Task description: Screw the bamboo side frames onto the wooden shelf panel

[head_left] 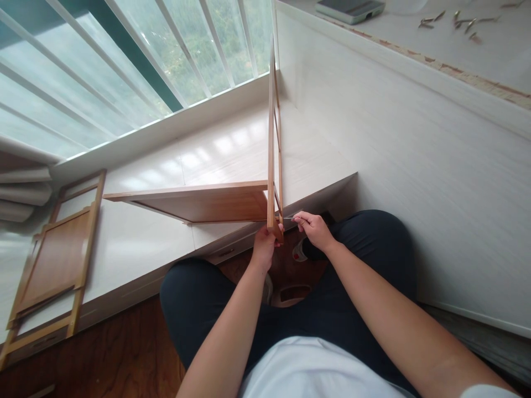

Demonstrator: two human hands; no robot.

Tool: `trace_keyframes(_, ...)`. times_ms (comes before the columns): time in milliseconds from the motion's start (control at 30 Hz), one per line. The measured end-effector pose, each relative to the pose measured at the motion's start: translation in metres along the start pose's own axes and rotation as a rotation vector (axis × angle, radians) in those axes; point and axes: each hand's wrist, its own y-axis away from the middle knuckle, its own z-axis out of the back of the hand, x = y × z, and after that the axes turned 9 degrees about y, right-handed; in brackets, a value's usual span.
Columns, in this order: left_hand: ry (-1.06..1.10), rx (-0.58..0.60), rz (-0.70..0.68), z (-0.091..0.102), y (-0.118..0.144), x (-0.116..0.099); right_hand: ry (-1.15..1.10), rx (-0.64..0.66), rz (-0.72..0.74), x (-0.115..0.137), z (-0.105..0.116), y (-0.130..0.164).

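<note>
My left hand (265, 247) is closed round the near end of a narrow upright wooden frame (271, 166). A flat wooden panel (207, 204) meets that frame from the left, roughly at a right angle, above the white bench. On the frame's other side, my right hand (313, 228) pinches a thin metal rod (289, 218), perhaps a hex key. The rod points at the frame close to my left fingers. Its tip and the joint there are too small to make out.
Another wooden frame with a panel (62, 254) lies on the left of the white bench (141, 237). A tall white board (406, 138) stands at my right. Several screws (468, 23) and a phone (352, 8) lie on the ledge above it. Windows (207, 50) are behind.
</note>
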Motion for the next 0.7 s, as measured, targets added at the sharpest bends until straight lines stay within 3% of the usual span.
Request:
trace_keyframes(433, -0.022, 0.038, -0.005, 0.0031, -0.0031, 0.0011, -0.012, 0.01, -0.013, 0.0036, 0.0005, -0.0019)
trace_keyframes(700, -0.027, 0.027, 0.01, 0.0026, -0.0017, -0.0025, -0.301, 0.116, -0.219, 0.0063, -0.0029, -0.0057)
